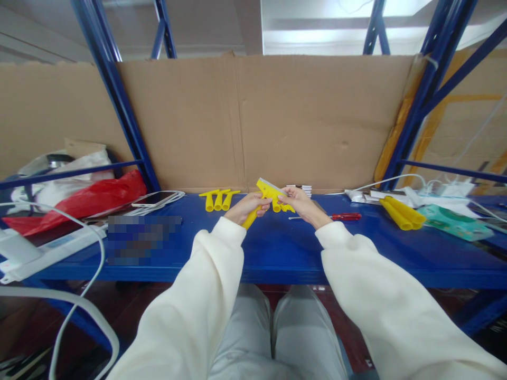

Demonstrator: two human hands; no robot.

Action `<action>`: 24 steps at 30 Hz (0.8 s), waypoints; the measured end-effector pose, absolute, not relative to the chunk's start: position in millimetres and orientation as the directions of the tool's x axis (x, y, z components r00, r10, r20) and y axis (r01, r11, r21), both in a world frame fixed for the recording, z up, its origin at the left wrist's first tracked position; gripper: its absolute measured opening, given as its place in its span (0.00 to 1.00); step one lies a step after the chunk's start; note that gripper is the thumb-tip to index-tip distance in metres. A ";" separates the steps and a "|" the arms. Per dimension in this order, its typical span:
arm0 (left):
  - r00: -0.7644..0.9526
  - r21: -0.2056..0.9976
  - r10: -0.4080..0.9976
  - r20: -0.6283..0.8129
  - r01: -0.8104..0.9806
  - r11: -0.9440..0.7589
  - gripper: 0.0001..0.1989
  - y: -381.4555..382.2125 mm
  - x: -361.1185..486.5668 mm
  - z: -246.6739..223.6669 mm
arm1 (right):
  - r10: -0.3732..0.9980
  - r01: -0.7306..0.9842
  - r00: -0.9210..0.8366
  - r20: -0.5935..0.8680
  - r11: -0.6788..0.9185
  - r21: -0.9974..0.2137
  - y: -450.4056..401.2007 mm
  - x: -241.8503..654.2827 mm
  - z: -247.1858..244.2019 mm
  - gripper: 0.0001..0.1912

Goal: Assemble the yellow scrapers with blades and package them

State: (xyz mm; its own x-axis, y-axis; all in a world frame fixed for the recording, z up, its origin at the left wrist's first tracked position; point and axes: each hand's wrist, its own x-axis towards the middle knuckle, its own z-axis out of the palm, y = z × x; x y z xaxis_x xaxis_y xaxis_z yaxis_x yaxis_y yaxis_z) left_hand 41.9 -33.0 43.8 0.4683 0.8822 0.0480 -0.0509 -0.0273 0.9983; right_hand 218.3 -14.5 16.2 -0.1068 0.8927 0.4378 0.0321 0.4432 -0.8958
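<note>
From where I stand, the left hand (250, 205) has its fingers clamped round a yellow T-shaped scraper (266, 188) above the blue bench (283, 253), likely to steady it, while the right hand (300, 203) pinches the tool's head; a red-handled screwdriver (347, 217) lies near, seemingly for reach

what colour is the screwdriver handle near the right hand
Red; the screwdriver handle shows in the head view, the only one here.

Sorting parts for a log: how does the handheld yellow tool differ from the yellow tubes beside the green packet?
The yellow tool has a wide head; the yellow tubes show none. The left hand and right hand hold the tool; the tubes lie unheld. Both are yellow.
</note>
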 end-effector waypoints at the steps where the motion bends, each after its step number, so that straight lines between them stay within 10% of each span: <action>1: 0.472 0.998 0.881 0.046 -0.049 -0.026 0.11 -32.5 41.7 43.6 | 0.891 0.029 -0.110 0.440 0.446 -0.895 -13.8 218.2 15.5 0.17; 24: 0.479 0.998 0.876 0.055 -0.049 -0.036 0.10 -28.8 39.8 40.6 | 0.856 0.034 -0.172 0.488 0.501 -0.865 -7.7 219.1 8.7 0.19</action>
State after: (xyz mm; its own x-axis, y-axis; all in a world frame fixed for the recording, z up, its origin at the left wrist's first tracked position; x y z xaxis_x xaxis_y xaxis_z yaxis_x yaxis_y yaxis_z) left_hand 39.8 -28.8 40.6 0.4793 0.8759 0.0553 -0.0491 -0.0362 0.9981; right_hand 219.1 -7.7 8.7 -0.1718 0.8555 0.4884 0.0341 0.5007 -0.8650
